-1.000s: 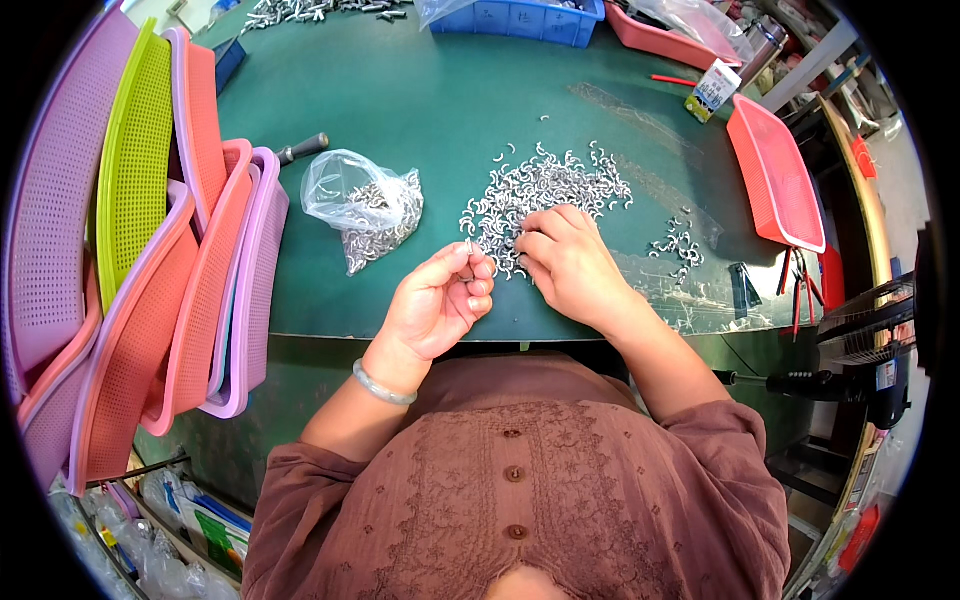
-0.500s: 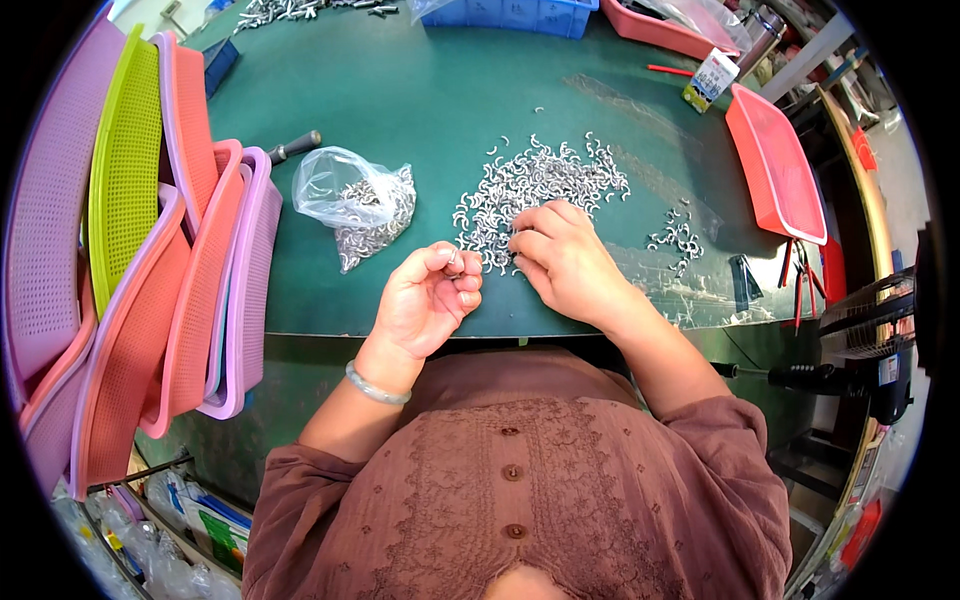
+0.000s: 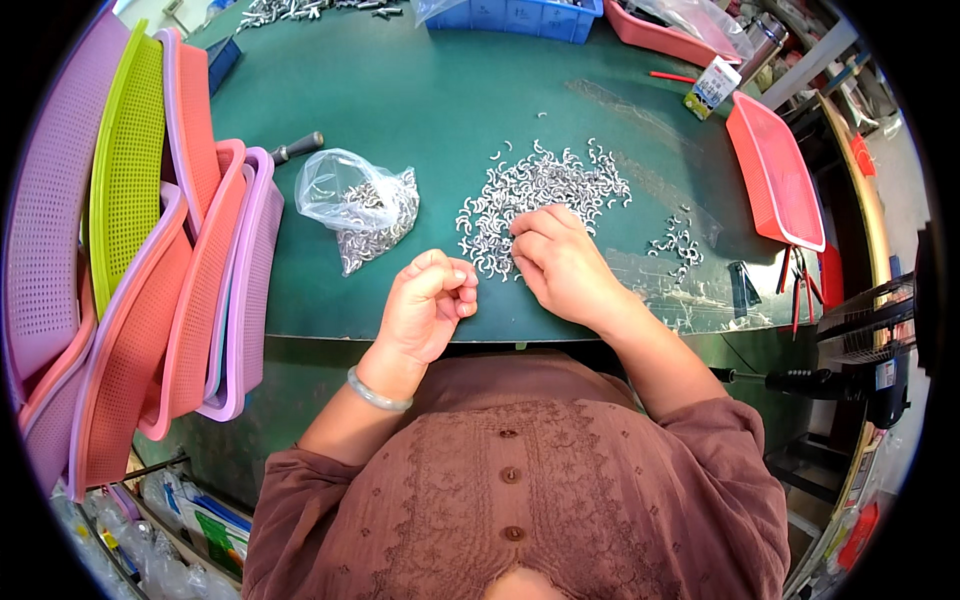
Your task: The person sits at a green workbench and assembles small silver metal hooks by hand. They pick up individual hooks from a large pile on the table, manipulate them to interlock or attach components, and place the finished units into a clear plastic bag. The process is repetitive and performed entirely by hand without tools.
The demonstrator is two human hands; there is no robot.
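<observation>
A pile of small curved silver metal pieces point(image 3: 545, 185) is spread over the green tabletop point(image 3: 390, 100). My right hand point(image 3: 568, 265) rests at the near edge of this pile, its fingers bent together and the tips down among the pieces; what they grip is hidden. My left hand point(image 3: 425, 305) is held up just left of it, near the table's front edge, fingers curled in with the thumb against them. Whatever it holds is covered by the fingers. A clear plastic bag point(image 3: 375, 215) partly filled with similar pieces lies left of the pile.
Stacked plastic baskets point(image 3: 130, 180) in purple, green and coral crowd the left side. A smaller cluster of pieces point(image 3: 680, 248) lies right of the pile. Farther right are a coral basket point(image 3: 775, 175), a drink carton point(image 3: 712, 88) and a fan point(image 3: 868, 310). A blue bin point(image 3: 510, 18) stands at the back.
My left hand has turned and curled further, so the metal bits glimpsed at its fingertips are now out of sight. My right hand stays at the pile's edge, almost unmoved.
</observation>
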